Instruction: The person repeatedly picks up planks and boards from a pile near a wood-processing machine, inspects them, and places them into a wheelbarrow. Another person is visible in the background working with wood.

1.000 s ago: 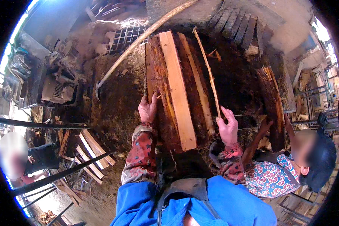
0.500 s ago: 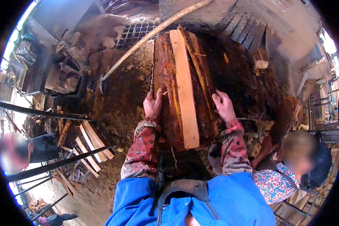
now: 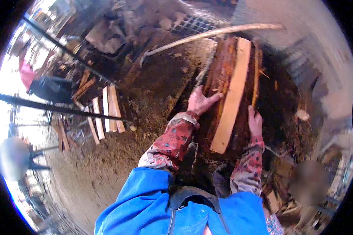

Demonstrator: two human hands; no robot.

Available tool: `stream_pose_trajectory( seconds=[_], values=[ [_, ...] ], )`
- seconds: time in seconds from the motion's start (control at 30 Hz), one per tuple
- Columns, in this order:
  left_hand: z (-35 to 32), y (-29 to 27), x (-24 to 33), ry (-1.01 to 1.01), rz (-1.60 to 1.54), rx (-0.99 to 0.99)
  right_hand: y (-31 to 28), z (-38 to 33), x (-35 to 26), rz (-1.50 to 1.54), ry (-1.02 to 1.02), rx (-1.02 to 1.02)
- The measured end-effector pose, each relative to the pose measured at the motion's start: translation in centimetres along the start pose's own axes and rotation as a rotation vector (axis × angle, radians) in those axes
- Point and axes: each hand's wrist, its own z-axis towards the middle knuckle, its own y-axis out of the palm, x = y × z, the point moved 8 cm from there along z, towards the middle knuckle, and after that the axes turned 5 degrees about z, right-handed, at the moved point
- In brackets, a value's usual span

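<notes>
Big dark-brown split log slab with rough bark edges (image 3: 223,90) lies on dirt ground strewn w/ sawdust and bark (image 3: 157,86), running away from the body, now tilted toward upper right; half a sec ago sat nearly straight up the frame. Whole view swung since then: slab shifted right and looks closer, metal grate (image 3: 194,24) pushed to top edge.

On top of slab, long pale fresh-cut wooden plank (image 3: 233,94) lies lengthwise, near end overhanging toward the body. Same spot on slab as before.

Long thin pale pole (image 3: 215,33) crosses behind far end of slab, as earlier.

Stack of short pale boards (image 3: 106,113) on ground well left, beside dark metal rail (image 3: 51,105); now nearer frame centre than 0.5 s ago.

Left hand (image 3: 202,101) flat on slab's left half, palm down, fingers spread and reaching to plank's left edge; pressing, not wrapped round anything. Earlier sat further toward slab's outer left edge.

Right hand (image 3: 255,121) on slab's right edge just beside plank, fingers curled over the edge, gripping slab. Earlier lay higher up, more open on the top face.

Red patterned sleeves, blue top at bottom. Another person, blurred, low right, near slab.
</notes>
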Motion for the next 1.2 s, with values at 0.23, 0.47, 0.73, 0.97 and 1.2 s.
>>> stream_pose_trajectory(
  seconds=[0.23, 0.47, 0.73, 0.97, 1.2],
  values=[
    [-4.7, -3.9, 0.9, -0.153, -0.077, -0.12, 0.9, -4.6, 5.0, 0.387, 0.251, 0.035],
    [-9.2, -6.4, -3.7, -0.429, -0.121, -0.228, 1.1, -9.5, 3.4, 0.409, 0.39, -0.188],
    [-10.1, -5.4, -2.8, -0.255, -0.583, -0.345, 6.4, -12.1, 1.8, 0.905, 0.5, -0.307],
    [-12.4, -9.0, -1.9, -0.229, -0.513, -0.384, 7.9, -17.1, -0.5, 0.862, 0.646, -0.362],
    [-14.2, -6.7, -8.0, -0.37, -0.683, -0.61, 8.9, -21.8, -1.3, 0.785, 0.814, -0.385]
  ],
)
